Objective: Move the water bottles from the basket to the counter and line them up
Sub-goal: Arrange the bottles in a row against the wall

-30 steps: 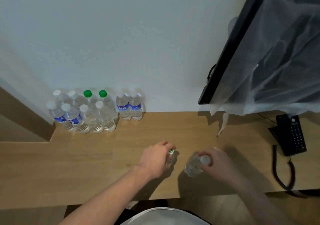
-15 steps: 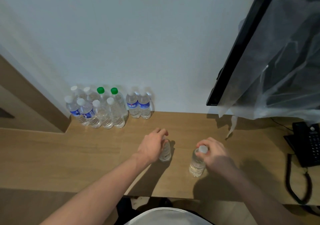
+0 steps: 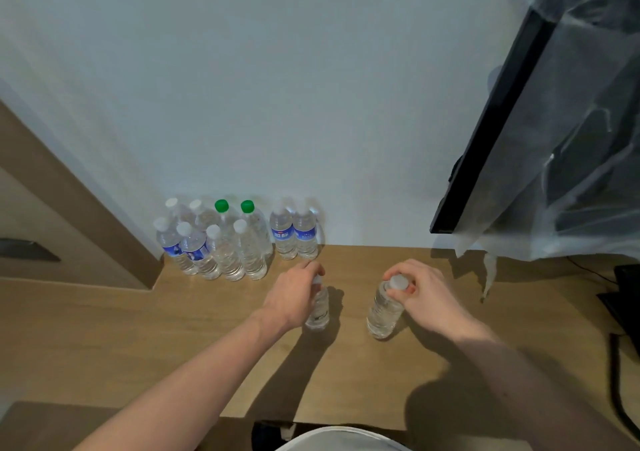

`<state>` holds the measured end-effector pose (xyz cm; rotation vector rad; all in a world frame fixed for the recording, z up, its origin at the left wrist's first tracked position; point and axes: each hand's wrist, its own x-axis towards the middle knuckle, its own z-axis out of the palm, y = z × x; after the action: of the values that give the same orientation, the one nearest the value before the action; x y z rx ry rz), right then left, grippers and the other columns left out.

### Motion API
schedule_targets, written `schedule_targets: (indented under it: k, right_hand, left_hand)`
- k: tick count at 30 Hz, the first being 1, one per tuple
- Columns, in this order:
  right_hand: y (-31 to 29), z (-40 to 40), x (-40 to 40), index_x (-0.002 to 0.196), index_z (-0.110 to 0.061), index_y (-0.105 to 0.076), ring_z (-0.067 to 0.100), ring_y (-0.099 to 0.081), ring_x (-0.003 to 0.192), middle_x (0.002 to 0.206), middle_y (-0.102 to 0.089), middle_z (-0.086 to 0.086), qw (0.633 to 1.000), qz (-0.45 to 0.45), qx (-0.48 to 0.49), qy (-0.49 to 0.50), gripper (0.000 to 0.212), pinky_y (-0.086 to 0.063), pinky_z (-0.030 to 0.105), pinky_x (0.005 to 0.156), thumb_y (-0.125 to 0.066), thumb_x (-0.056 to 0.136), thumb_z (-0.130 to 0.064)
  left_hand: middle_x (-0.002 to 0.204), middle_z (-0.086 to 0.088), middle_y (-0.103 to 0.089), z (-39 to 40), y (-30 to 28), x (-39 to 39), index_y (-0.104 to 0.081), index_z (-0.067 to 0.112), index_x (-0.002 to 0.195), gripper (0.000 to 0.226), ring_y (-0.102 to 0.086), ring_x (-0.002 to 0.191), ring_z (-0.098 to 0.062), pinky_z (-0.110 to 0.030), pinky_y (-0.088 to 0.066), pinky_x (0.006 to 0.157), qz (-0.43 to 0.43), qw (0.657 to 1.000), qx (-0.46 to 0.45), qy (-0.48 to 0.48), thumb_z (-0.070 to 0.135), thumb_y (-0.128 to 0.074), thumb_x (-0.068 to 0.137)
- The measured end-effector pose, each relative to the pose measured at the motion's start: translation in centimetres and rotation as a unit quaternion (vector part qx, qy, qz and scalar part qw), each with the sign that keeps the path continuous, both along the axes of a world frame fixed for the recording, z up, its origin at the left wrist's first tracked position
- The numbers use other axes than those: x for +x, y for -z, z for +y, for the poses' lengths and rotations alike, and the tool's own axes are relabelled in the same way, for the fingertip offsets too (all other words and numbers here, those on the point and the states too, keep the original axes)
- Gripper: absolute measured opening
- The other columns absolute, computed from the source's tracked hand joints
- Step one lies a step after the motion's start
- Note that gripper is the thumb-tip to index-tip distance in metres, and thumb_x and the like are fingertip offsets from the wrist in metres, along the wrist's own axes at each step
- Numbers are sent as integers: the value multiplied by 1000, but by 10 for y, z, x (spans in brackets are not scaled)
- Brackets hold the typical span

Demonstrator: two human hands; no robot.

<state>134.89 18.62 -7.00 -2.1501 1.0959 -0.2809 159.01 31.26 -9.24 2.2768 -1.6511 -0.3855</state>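
Nearest, at the bottom edge, a pale curved rim (image 3: 332, 438) shows below the counter; it may be the basket, but I cannot tell, and nothing inside it is visible.

On the wooden counter (image 3: 121, 339) the person holds two clear water bottles upright. The left hand (image 3: 294, 298) curls its fingers round the neck and shoulder of the left bottle (image 3: 318, 312), hiding most of its cap. The right hand (image 3: 426, 294) pinches the white cap and neck of the right bottle (image 3: 382, 312) with thumb and fingertips. Both bottles seem to stand on the wood, apart from each other and a little in front of the group by the wall.

Farther back, against the wall (image 3: 277, 86), stands the bottle cluster (image 3: 235, 239): ten bottles. Two white-capped and two green-capped ones form the back row, four white-capped ones the front row, and a pair with blue labels (image 3: 294, 234) stands just to the right, touching each other.

So twelve bottles are on the counter: two in hand, ten placed. By my judgement the work is well along; these two are not yet lined up with the rest, and whether more wait in the basket cannot be seen.

At the right hang a black screen (image 3: 485, 131) under plastic sheeting (image 3: 588, 104), and a dark device (image 3: 627, 284) sits at the edge.
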Motion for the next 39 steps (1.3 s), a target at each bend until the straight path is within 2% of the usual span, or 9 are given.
schedule_targets:
  k: [5, 12, 17, 22, 26, 29, 32, 35, 39]
  right_hand:
    - [-7, -5, 50, 105, -35, -72, 6, -55, 100, 108, -62, -20, 999, -3, -31, -43, 15, -40, 27, 90, -78, 94, -25]
    - [-9, -14, 128, 95, -37, -68, 16, -61, 103, 106, -66, -9, 997, -8, -28, -76, 19, -48, 34, 94, -81, 90, -24]
    - [2, -20, 179, 92, -42, -62, 16, -61, 106, 110, -63, -12, 995, 24, -25, -88, 23, -47, 33, 93, -78, 92, -26]
    - [15, -23, 213, 93, -39, -66, 16, -60, 113, 111, -61, -16, 986, 91, -26, -138, 31, -44, 29, 91, -66, 93, -7]
    - [21, -24, 234, 105, -34, -71, 15, -57, 114, 119, -67, -11, 974, 135, -36, -180, 38, -46, 32, 95, -61, 92, 0]
    - [30, -30, 242, 103, -35, -71, 15, -53, 112, 114, -68, -16, 972, 126, -42, -192, 36, -39, 26, 91, -60, 90, -3]
    - [35, -35, 245, 98, -35, -70, 11, -46, 103, 105, -63, -24, 973, 116, -43, -194, 41, -41, 26, 93, -57, 84, 2]
    - [34, -36, 251, 100, -35, -72, 8, -47, 102, 108, -62, -20, 978, 100, -38, -179, 37, -44, 26, 93, -60, 85, -4]
    - [33, -32, 255, 121, -30, -71, 13, -60, 108, 119, -62, -13, 986, 89, -40, -136, 28, -48, 28, 92, -70, 93, -28]
  left_hand:
    - [132, -1, -62, -6, -11, 47, -60, 18, 129, 27, -65, 110, -28, -42, -53, 92, -51, 998, 20, 6, 17, -61, 102]
    - [128, 1, -63, -13, -12, 103, -60, 20, 127, 33, -68, 105, -23, -38, -55, 85, -101, 993, 60, 11, 9, -68, 96]
    - [129, 0, -64, -21, -11, 132, -61, 18, 128, 44, -67, 106, -21, -39, -57, 91, -105, 991, 76, 30, -2, -69, 90]
    - [133, -2, -62, -28, -5, 153, -60, 17, 131, 53, -66, 111, -25, -39, -55, 94, -109, 989, 81, 58, -9, -66, 85]
    - [133, -1, -63, -32, 3, 167, -61, 20, 131, 58, -66, 111, -24, -38, -55, 95, -102, 990, 76, 68, -9, -70, 82]
    - [134, -2, -62, -34, 7, 172, -60, 19, 133, 62, -63, 116, -27, -38, -52, 97, -98, 990, 69, 77, -11, -70, 80]
    - [132, -2, -63, -35, 13, 174, -61, 19, 131, 60, -61, 115, -28, -38, -51, 99, -91, 991, 59, 74, -9, -72, 80]
    - [132, 0, -64, -36, 18, 174, -61, 20, 133, 60, -62, 113, -25, -37, -52, 98, -70, 995, 35, 57, -9, -72, 82]
    - [131, -2, -64, -40, 19, 176, -60, 20, 137, 59, -65, 112, -24, -35, -54, 96, -25, 999, 11, 34, -9, -69, 87]
